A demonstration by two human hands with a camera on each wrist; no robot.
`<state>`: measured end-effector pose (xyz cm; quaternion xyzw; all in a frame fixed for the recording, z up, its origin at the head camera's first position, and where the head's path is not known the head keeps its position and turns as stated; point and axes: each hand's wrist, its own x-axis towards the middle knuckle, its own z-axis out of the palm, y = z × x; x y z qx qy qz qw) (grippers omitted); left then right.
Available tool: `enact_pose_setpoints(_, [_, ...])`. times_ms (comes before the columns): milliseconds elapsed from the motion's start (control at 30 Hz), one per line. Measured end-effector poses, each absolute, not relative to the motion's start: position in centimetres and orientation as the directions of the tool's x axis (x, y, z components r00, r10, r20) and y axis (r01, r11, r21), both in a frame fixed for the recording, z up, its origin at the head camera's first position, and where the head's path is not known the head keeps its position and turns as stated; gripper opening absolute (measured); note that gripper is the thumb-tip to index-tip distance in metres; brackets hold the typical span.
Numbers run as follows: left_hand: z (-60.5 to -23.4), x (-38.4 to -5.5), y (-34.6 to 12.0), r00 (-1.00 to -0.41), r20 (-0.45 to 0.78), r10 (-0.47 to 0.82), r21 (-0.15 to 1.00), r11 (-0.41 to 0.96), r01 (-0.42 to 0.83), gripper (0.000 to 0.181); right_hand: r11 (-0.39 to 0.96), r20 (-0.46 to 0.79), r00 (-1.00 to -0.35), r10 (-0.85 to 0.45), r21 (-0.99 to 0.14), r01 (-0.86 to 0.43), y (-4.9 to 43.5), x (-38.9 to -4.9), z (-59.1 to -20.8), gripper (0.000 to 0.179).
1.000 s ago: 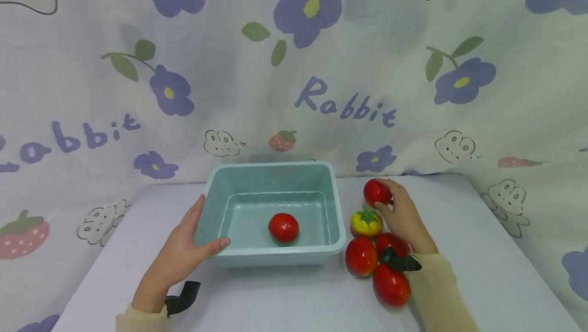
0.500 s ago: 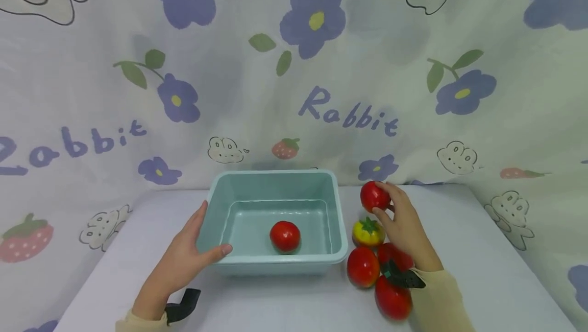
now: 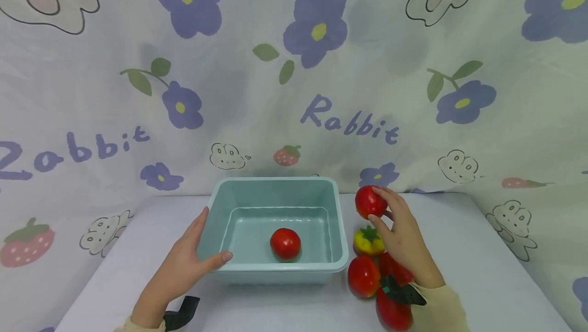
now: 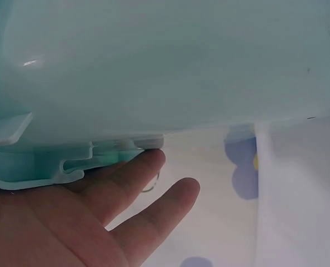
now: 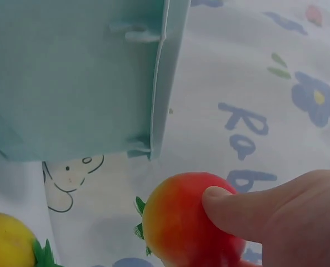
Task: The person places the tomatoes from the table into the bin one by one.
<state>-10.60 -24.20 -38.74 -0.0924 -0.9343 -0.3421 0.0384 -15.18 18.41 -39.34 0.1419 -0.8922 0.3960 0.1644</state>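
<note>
My right hand (image 3: 404, 235) pinches a red tomato (image 3: 369, 202) between thumb and fingers, above the table to the right of the pale green box (image 3: 280, 266). In the right wrist view, this tomato (image 5: 181, 222) shows a yellowish side and green leaf tips, with my thumb pressed on it. My left hand (image 3: 184, 265) rests at the box's front left corner, its thumb on the rim. Its fingers lie straight along the outer left wall; the left wrist view shows these fingers (image 4: 148, 222) under the rim. Another red tomato (image 3: 286, 244) lies inside the box.
A yellow tomato (image 3: 367, 242) with a green leafy top lies right of the box. In front of it are several red tomatoes (image 3: 364, 277), partly hidden by my right wrist. A cloth printed with flowers and rabbits (image 3: 257, 117) hangs behind the white table (image 3: 257, 306).
The red tomato in my right hand has risen from the table and shifted slightly left towards the box. My left hand stays at the box. The head view has tilted up a little.
</note>
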Motion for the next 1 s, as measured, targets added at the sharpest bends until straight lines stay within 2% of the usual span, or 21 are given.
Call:
enact_pose_setpoints(300, [-39.0,-10.7,-24.4,-0.977,0.152,0.151,0.621,0.754,0.213,0.102,0.642,0.461,-0.876,-0.141,-0.631,-0.436,17.8,-14.8,-39.1,0.064])
enact_pose_setpoints(1000, [-38.8,-10.7,-24.4,-0.979,0.136,0.149,0.626,0.753,0.201,0.104,0.639,0.495,-0.857,-0.144,-0.615,-0.462,15.5,-13.1,-37.5,0.067])
